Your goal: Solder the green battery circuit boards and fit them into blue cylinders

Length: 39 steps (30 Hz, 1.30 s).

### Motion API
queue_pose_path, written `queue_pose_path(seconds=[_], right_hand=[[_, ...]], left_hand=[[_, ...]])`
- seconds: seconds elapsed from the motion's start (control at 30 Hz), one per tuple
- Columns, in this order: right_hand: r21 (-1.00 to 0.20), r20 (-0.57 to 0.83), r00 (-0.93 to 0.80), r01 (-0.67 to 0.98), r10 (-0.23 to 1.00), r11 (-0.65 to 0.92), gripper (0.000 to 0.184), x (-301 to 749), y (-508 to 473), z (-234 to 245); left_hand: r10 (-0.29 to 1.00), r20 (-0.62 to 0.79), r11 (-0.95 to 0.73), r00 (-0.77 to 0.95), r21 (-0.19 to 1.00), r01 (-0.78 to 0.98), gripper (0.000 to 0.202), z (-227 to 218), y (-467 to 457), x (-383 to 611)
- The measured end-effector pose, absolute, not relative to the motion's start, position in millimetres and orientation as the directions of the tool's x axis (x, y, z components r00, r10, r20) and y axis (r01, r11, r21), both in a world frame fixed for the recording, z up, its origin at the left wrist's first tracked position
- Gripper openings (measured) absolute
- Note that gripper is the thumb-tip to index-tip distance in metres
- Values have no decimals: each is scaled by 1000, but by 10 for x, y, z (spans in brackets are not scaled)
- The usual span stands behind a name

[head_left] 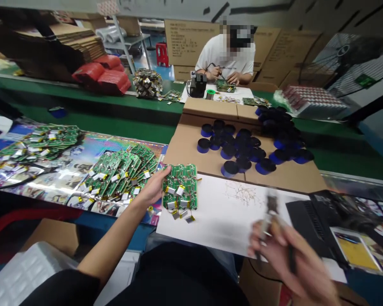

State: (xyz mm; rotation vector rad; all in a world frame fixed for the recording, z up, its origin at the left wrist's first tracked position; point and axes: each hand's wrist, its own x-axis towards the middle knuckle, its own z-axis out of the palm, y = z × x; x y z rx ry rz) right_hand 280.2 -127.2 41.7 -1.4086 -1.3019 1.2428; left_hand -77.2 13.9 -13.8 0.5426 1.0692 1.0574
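My left hand (155, 186) is closed on the left edge of a green circuit board panel (181, 173), thumb on top. Small silver battery cells with yellow ends hang on wires over the panel's lower half. Beneath it lies a white sheet (210, 221). Over the sheet's right side, my right hand (284, 248) is wrapped round a pair of pliers (271, 208), jaws pointing away from me. Motion blurs this hand and the tool, so the exact jaw type is unclear. Thin wire bits (242, 193) are scattered on the sheet between the hands.
Fanned circuit boards (118, 170) and another board pile (41, 142) lie to the left. Ahead, blue-black round parts (230, 151) stand on cardboard (185, 148). A black device (319, 225) is at right. Across the green bench (130, 123), a person (226, 55) works on boards.
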Motion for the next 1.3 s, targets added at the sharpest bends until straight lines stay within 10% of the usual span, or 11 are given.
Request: queue_pose_path(seconds=[0.13,0.33,0.73,0.93,1.3], right_hand=[[-980,-176,-8,-94,984,-176,39,2132,-752,72],[-991,133,7,19,991,133,39,2124,-371,138],[-981,143,-60,123,988,149,25,1990,-293,157],[-923,208,-15,328,978,201,19,2036,-327,14],[-794,243,-62,560,968,236,41,2043,-279,-7]], left_hand=[[974,35,-12,224,995,-100,53,163,233,-721],[724,489,-607,486,787,112,38,567,296,-683],[966,259,-259,-1,964,-68,52,26,470,-365],[1000,-11,19,26,952,-307,47,-32,518,-287],[1000,-8,12,15,963,-268,49,-30,543,-303]])
